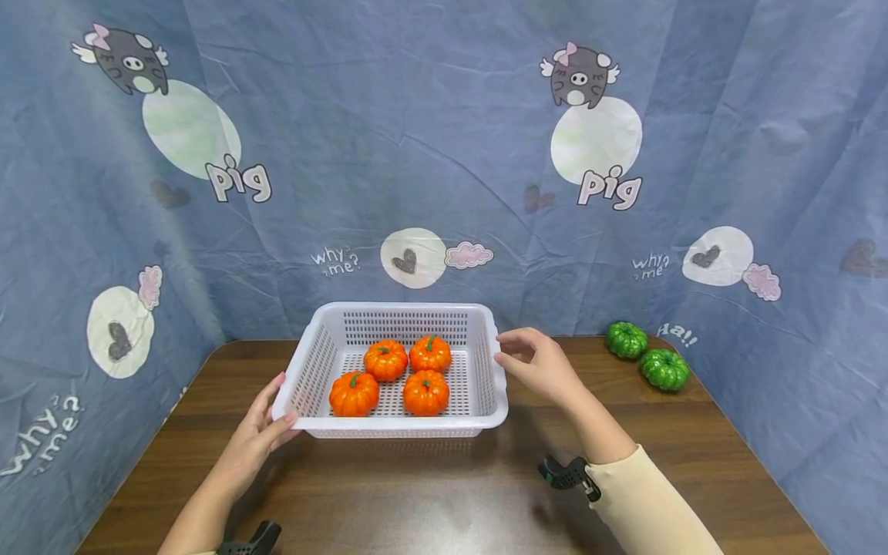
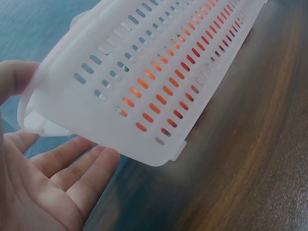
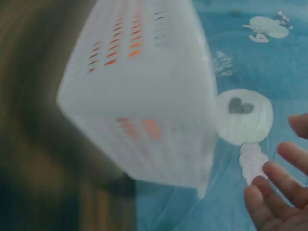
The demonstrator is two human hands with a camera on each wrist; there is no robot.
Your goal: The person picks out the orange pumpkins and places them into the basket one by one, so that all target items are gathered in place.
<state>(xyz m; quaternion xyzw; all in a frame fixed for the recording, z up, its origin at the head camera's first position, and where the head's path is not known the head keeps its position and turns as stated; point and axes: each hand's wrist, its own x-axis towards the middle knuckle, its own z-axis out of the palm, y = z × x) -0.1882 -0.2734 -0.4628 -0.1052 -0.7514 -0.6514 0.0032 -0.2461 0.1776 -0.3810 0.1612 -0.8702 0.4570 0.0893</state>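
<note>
A white plastic basket (image 1: 388, 423) with slotted walls holds several small orange pumpkins (image 1: 426, 393) with green stems. At the basket's left end is my left hand (image 1: 253, 439), its thumb at the near corner and its other fingers along the left side. In the left wrist view, this hand (image 2: 57, 183) grips the rim of the basket (image 2: 82, 115), with fingertips against the outer wall. My right hand (image 1: 541, 362) is at the right rim in the head view. Spread fingers of the right hand (image 3: 284, 192) show apart from the blurred basket (image 3: 130, 91) in the right wrist view.
Two green pumpkins (image 1: 627, 340) (image 1: 664, 370) sit at the back right of the brown wooden table (image 1: 416, 493). A blue curtain (image 1: 444, 154) printed with pigs and hearts hangs behind the table and along both sides.
</note>
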